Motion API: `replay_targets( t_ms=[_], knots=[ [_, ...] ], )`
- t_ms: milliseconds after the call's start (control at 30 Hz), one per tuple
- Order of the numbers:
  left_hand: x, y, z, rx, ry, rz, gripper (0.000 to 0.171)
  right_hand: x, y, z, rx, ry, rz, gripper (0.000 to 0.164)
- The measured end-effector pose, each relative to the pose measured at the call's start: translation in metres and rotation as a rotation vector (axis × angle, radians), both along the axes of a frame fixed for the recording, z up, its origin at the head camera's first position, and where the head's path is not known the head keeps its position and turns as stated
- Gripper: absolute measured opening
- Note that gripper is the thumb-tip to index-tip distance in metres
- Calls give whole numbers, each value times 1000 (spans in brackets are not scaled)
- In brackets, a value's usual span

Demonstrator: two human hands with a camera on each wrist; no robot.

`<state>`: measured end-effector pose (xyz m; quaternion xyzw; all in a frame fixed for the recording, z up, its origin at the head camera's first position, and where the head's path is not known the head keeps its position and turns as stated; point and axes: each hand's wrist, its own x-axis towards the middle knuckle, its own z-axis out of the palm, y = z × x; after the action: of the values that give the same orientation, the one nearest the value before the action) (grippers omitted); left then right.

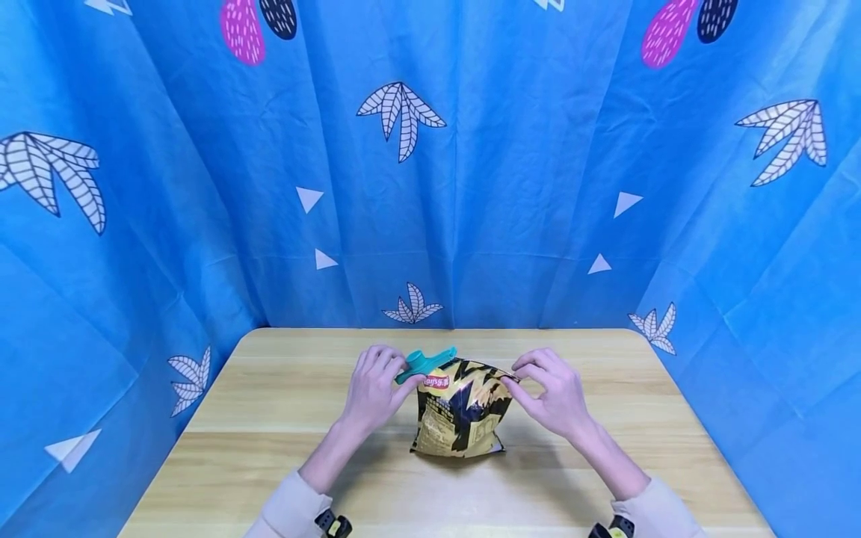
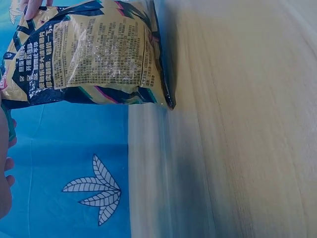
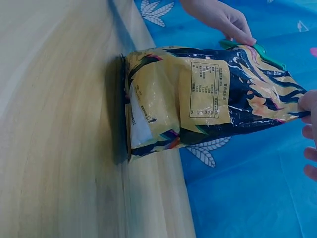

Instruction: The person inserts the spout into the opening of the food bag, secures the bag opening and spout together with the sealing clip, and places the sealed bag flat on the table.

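A gold and dark-blue chip bag [image 1: 464, 418] stands upright on the table, its bottom edge on the wood. My left hand [image 1: 377, 385] grips a teal bag clip [image 1: 430, 362] with a round cap, at the bag's top left corner. That clip lies along the left part of the top edge, slanting up to the right. At the top right corner, thumb and fingers of my right hand [image 1: 554, 388] pinch the bag's edge. Printed text covers the bag [image 2: 99, 54] in the left wrist view. In the right wrist view, the clip [image 3: 270, 59] is partly hidden behind the bag.
The light wooden table [image 1: 282, 418] extends on both sides of the bag. Behind it and along both sides hangs a blue curtain [image 1: 511, 194] with leaf and triangle prints. Dark straps [image 1: 332, 523] sit at the sleeve cuffs.
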<state>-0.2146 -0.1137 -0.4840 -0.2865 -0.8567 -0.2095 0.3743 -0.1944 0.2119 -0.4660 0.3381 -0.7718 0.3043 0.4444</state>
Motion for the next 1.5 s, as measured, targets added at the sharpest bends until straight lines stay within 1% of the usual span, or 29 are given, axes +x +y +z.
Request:
replay_targets(
  t_ms=[200,333,467,667,867,1000,1100,1333,1500],
  knots=[
    [-1,0,-3,2,-24,-1,68,0,0,-1,19,-18,10,19],
    [-4,0,-5,0,-22,3,68,-1,0,-2,41,-27,-5,15],
    [-7,0,-6,6,-19,0,69,-3,0,-2,37,-51,-14,13],
    [-9,1,-8,4,-31,8,69,-6,1,-5,31,-97,-30,15],
    [-9,2,-10,-20,-54,27,69,-11,4,-10,48,-105,-49,15],
    [-10,2,-12,-23,-60,31,63,-14,6,-11,59,-92,-60,14],
    [-11,3,-13,-20,-63,30,58,-14,6,-12,69,-102,-69,16],
    [-15,5,-16,0,-76,33,58,-15,7,-14,89,-164,-93,20],
    [-17,7,-17,10,-61,45,60,-16,7,-14,113,-206,-115,26]
  ],
)
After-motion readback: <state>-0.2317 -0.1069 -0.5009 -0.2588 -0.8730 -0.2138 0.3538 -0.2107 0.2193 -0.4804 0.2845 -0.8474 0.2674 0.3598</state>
